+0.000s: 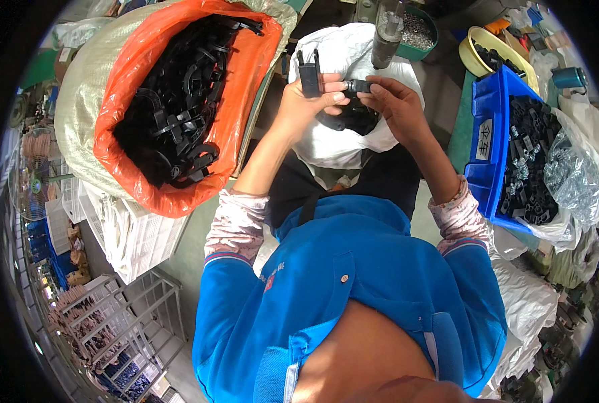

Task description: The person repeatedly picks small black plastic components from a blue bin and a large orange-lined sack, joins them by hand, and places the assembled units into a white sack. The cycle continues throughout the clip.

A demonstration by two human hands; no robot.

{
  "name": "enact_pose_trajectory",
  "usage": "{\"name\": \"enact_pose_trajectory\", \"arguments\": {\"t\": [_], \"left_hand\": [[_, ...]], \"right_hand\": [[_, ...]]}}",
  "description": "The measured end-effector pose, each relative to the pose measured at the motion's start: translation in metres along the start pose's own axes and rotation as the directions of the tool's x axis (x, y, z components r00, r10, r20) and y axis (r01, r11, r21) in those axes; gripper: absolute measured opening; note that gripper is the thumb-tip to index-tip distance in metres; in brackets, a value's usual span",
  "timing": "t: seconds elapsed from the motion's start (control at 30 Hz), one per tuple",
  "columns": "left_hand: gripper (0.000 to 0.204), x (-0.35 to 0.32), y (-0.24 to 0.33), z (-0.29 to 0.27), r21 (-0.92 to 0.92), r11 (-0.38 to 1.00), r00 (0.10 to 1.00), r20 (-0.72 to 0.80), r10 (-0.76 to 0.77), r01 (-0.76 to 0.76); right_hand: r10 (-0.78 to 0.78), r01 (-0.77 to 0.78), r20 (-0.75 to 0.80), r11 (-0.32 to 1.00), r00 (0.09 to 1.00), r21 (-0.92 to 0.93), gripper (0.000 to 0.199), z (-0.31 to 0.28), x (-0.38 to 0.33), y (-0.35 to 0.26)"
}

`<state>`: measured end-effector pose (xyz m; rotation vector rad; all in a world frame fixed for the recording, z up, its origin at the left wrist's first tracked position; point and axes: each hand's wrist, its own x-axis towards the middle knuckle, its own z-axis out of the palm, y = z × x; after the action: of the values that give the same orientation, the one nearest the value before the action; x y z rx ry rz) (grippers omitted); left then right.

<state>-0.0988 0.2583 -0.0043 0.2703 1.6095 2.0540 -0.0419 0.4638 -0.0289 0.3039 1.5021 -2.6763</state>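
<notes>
My left hand (306, 102) is closed on a black plastic part with two prongs (309, 79), which stands up between thumb and fingers. Its fingertips also meet the left end of a small black piece (359, 86) that looks like a short clip with a ringed end. At the other end, my right hand (401, 107) pinches that piece between thumb and fingers. Both hands are raised over an open white woven sack (326, 146), where more black parts (361, 119) lie partly hidden. Just beyond my right hand, a grey metal cylinder of a machine (386, 41) points down.
On the left bulges a big sack with an orange liner (119, 144), full of black plastic parts (178, 114). A blue bin (485, 158) of small black and metal pieces stands right, near a yellow basin (470, 50). A green tub (435, 48) holds small metal bits.
</notes>
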Motion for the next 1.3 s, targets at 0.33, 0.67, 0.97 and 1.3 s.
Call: {"name": "enact_pose_trajectory", "arguments": {"t": [0.33,0.67,0.97,1.3], "left_hand": [[0.042,-0.021,0.021,-0.008,-0.112,0.991,0.976,0.213,-0.052,0.077],[0.047,-0.03,0.018,0.007,-0.113,0.987,0.947,0.313,-0.072,0.113],[0.049,-0.027,0.009,0.012,-0.186,0.97,0.939,0.332,-0.087,0.156],[0.049,-0.021,-0.002,0.017,-0.268,0.948,0.941,0.33,-0.077,0.171]], "right_hand": [[-0.188,0.194,0.11,0.98,0.976,-0.053,0.026,-0.009,0.016,-0.058],[-0.161,0.193,0.154,0.955,0.975,-0.224,0.021,0.004,0.016,-0.062],[-0.178,0.24,0.212,0.917,0.961,-0.317,0.019,0.002,0.012,-0.056],[-0.175,0.238,0.19,0.89,0.966,-0.389,0.019,0.003,0.009,-0.047]]}}
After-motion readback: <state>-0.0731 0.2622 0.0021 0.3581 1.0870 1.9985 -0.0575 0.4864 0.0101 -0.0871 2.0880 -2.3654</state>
